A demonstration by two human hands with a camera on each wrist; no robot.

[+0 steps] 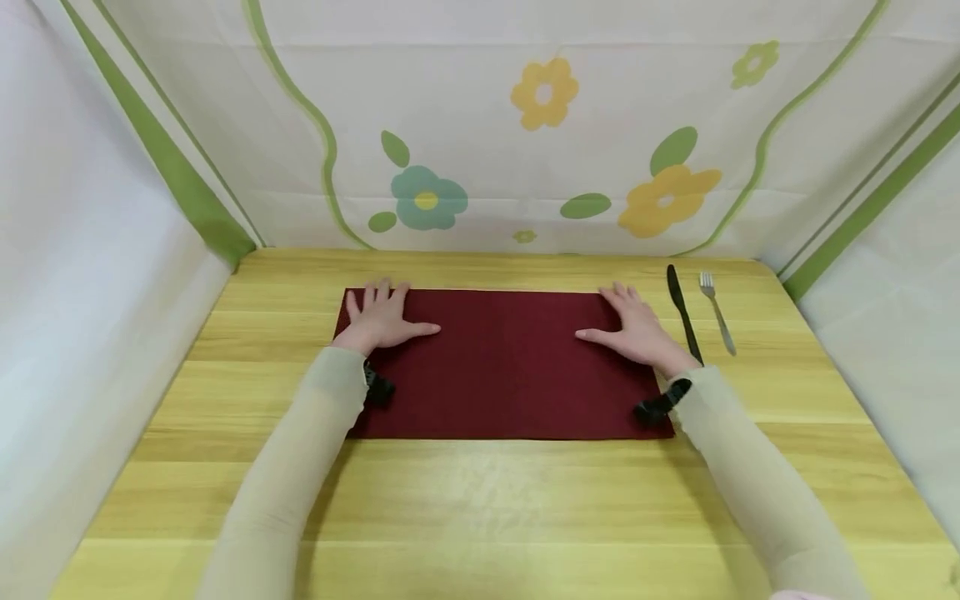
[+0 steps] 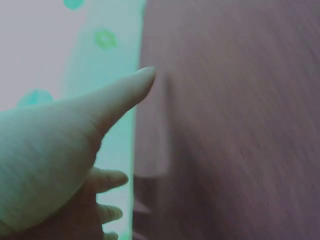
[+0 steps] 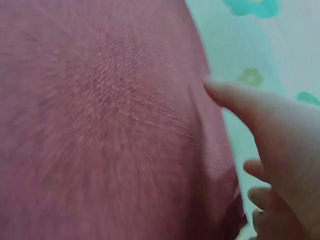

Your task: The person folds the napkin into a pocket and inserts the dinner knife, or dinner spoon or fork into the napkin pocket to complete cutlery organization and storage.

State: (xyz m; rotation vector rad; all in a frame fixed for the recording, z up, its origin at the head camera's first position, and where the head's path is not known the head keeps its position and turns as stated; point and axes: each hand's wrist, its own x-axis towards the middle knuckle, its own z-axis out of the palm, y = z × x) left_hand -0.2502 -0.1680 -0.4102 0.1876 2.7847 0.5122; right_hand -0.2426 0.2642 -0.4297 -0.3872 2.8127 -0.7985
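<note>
A dark red rectangular placemat (image 1: 502, 367) lies flat and lengthwise across the wooden table. My left hand (image 1: 381, 321) is spread over its far left corner, fingers straight and thumb pointing inward. At the far right corner is my right hand (image 1: 637, 331), likewise spread, its thumb turned toward the middle. Both wrist views show a thumb above a shadow on the ribbed cloth; whether the palms press on it I cannot tell. The left hand (image 2: 50, 155) and right hand (image 3: 285, 150) hold nothing visible.
Right of the mat lie a black knife (image 1: 681, 308), its near end close to my right wrist, and a silver fork (image 1: 717, 312). White flowered curtain fabric (image 1: 480, 125) hangs along the table's back edge, and white fabric lines both sides. Wooden tabletop (image 1: 480, 517) shows in front.
</note>
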